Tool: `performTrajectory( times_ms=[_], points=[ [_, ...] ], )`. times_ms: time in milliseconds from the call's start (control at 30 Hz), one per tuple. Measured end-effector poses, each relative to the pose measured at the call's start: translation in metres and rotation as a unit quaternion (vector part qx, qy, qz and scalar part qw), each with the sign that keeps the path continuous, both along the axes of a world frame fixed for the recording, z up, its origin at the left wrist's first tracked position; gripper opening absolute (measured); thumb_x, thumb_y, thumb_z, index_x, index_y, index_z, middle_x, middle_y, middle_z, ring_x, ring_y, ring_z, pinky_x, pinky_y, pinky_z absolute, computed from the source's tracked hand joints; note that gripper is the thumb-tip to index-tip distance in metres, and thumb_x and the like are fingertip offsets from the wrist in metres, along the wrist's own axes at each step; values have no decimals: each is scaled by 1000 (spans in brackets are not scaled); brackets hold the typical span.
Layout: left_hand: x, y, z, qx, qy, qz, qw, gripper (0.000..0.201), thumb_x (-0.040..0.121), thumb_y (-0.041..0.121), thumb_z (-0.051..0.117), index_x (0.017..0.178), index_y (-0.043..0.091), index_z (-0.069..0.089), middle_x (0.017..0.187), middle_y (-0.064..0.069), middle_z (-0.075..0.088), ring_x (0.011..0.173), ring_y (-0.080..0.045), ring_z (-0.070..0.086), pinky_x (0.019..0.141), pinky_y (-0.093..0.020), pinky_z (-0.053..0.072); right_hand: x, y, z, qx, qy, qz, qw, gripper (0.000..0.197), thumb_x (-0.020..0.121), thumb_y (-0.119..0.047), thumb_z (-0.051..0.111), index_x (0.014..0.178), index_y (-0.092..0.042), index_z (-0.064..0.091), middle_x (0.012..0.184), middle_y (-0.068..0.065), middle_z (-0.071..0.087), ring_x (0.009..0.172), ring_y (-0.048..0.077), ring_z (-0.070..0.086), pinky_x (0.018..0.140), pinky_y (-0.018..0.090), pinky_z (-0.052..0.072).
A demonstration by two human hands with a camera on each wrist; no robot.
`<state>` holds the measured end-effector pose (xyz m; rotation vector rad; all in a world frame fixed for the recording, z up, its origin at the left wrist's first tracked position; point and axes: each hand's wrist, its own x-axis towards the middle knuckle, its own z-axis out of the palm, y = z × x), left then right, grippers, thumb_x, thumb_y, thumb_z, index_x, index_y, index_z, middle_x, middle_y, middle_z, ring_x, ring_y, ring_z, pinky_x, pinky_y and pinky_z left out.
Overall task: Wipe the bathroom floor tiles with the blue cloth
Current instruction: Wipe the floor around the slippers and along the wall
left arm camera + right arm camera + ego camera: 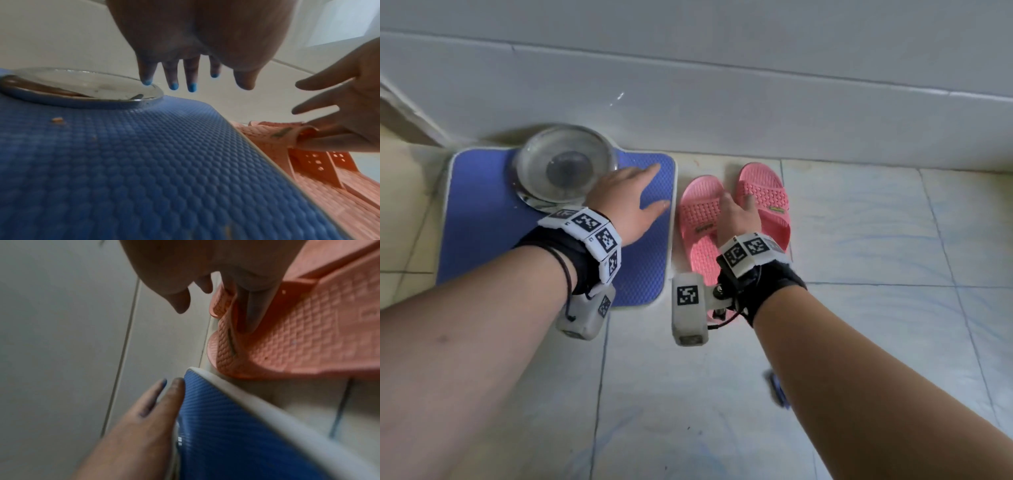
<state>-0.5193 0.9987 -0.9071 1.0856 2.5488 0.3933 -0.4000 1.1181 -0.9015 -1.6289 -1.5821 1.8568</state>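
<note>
**Reaching across floor tiles [688, 394] toward scale and slippers**

Shows pale, blue-streaked tiles meeting a white tiled wall [722, 102]. Sets a blue-topped scale [482, 222] with a glass dial [565, 164] against that wall, pink slippers [702, 212] just beside it. Spreads the left hand [626, 202] with straight fingers over the scale top; contact unclear. Extends the right hand [738, 219] between the slippers, fingers fairly straight, one slid under a strap. Hides most of what may be the blue cloth [776, 389], a blurred scrap on the tiles behind the right forearm; cannot tell its direction or long axis.
</note>
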Motion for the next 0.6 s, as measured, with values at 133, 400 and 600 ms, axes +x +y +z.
performTrajectory(
  times_ms=[133,400,600],
  points=[
    [13,10,-4,-48,7,-63,997,85,88,68,50,156,24,26,155,-7,38,143,-28,32,116,-42,26,13,-1,-7,16,-10,76,997,54,104,-38,33,154,-21,23,147,15,45,129,37,49,106,50,43],
    [38,42,-8,-143,31,-99,984,91,84,68,55,158,34,15,161,2,25,147,-26,20,118,-58,19,27,16,8,-10,34,183,982,47,106,-24,36,151,-14,26,149,12,41,133,30,43,91,29,41],
    [43,58,-12,-141,17,-124,982,82,92,56,56,157,40,9,164,4,18,149,-27,16,118,-61,17,46,39,1,56,1,275,960,56,104,-33,41,155,-24,20,146,8,48,106,19,62,84,28,54]
  ],
)
